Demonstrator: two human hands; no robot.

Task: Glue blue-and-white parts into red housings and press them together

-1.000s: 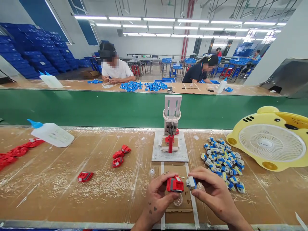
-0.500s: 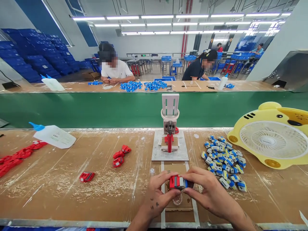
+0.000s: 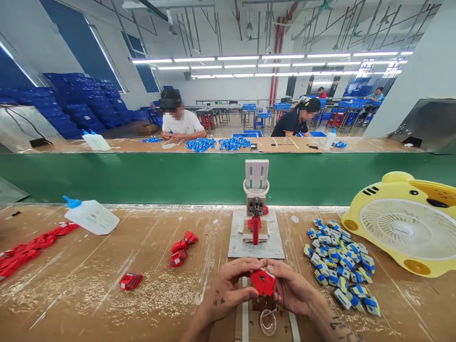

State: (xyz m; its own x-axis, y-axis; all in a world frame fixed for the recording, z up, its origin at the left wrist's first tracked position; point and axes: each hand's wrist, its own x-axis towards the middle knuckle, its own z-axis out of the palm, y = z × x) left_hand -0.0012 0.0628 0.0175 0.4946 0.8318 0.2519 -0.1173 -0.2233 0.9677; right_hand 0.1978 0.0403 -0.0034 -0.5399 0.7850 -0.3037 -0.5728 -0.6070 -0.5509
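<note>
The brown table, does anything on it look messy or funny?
Yes: pale flecks are scattered over the table, perhaps spilled, and the near blue-tipped bottle lies on its side, though no puddle shows.

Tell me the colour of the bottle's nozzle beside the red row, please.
Blue; head view.

Held piece (image 3: 262, 283): red, apparently with a pale edge
Block pile (image 3: 340, 266): blue, grey, yellow patches
Fan (image 3: 422, 260): yellow, black stripes
Bottle (image 3: 94, 218) near table's (image 3: 149, 240) far edge: whitish, blue tip
Table: brown, white-speckled
</note>
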